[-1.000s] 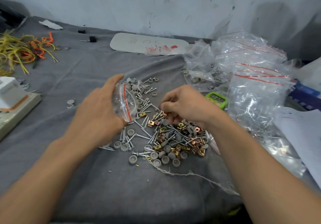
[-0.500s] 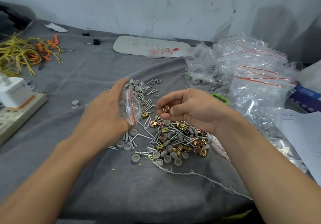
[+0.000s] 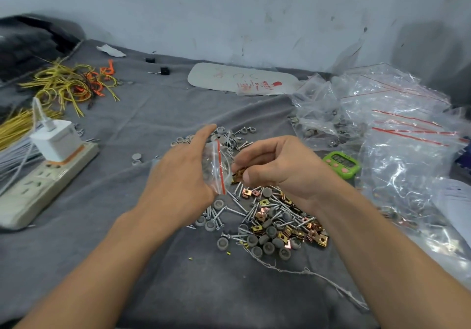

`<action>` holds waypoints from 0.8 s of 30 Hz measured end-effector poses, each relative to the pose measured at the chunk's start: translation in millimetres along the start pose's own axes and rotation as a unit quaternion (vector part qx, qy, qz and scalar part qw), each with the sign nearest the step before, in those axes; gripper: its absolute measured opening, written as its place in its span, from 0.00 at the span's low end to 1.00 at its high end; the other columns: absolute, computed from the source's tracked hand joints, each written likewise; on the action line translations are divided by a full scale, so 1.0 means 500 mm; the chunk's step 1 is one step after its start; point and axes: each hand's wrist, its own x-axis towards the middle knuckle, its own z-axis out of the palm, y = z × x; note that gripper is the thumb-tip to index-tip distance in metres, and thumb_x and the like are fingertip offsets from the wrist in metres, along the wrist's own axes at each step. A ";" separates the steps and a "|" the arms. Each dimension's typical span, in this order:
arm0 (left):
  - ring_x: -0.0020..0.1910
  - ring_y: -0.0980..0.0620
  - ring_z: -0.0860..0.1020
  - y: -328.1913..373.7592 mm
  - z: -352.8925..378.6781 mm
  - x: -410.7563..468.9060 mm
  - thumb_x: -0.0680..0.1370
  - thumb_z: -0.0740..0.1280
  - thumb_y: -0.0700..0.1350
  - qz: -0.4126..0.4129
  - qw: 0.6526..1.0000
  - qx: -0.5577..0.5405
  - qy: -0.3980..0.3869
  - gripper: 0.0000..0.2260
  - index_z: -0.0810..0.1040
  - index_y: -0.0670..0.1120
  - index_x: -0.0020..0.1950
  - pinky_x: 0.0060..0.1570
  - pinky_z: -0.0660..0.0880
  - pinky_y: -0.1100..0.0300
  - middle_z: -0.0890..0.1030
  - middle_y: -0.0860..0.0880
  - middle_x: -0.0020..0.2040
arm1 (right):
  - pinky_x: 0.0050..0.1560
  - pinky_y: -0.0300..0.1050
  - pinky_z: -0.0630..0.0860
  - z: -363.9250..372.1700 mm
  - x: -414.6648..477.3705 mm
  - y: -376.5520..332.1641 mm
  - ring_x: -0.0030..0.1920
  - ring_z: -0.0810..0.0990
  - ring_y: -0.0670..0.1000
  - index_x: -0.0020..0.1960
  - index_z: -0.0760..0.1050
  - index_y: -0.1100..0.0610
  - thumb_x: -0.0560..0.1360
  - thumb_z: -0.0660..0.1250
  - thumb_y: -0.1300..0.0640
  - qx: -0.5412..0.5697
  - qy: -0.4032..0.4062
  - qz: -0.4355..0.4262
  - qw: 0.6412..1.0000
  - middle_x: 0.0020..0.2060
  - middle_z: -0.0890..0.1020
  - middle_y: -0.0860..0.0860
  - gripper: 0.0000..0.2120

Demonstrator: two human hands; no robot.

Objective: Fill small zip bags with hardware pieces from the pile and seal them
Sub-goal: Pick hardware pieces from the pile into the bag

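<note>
Above the far side of the loose pile of grey caps, steel screws and brass clips point(image 3: 270, 221), the left hand point(image 3: 178, 183) grips a small clear zip bag with red seal stripe point(image 3: 216, 165), fingers curled round it. Also above the pile, the right hand point(image 3: 277, 168) pinches several clips in its fingertips. Risk: the limp bag mouth may sag shut, so released clips would drop back onto the pile.

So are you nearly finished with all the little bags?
Not nearly. Some bags heaped at the right seem filled. The left hand holds an open small zip bag while the right hand pinches brass clips at its mouth. A big pile waits, and this bag needs sealing.
</note>
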 end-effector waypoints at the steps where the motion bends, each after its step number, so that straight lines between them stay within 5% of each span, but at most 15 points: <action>1: 0.59 0.43 0.77 0.000 -0.001 0.001 0.71 0.75 0.52 -0.002 1.000 0.001 -0.002 0.44 0.52 0.63 0.79 0.54 0.73 0.50 0.79 0.47 0.59 | 0.40 0.38 0.81 0.003 0.000 0.000 0.38 0.86 0.48 0.38 0.87 0.54 0.66 0.72 0.80 -0.008 -0.003 -0.010 1.000 0.40 0.88 0.57 0.21; 15: 0.59 0.44 0.76 0.002 -0.009 -0.004 0.69 0.76 0.50 -0.007 1.000 -0.007 -0.010 0.45 0.51 0.63 0.78 0.57 0.74 0.48 0.79 0.47 0.57 | 0.36 0.39 0.79 0.031 0.017 0.016 0.36 0.84 0.47 0.33 0.84 0.54 0.66 0.66 0.84 0.012 0.022 -0.057 0.998 0.34 0.86 0.54 0.26; 24: 0.60 0.45 0.76 -0.001 -0.007 -0.003 0.68 0.76 0.47 -0.011 1.000 -0.010 -0.017 0.47 0.52 0.65 0.78 0.56 0.73 0.51 0.78 0.49 0.59 | 0.36 0.38 0.78 0.040 0.026 0.024 0.35 0.83 0.49 0.40 0.83 0.61 0.66 0.69 0.83 0.011 0.048 -0.043 0.998 0.37 0.86 0.57 0.18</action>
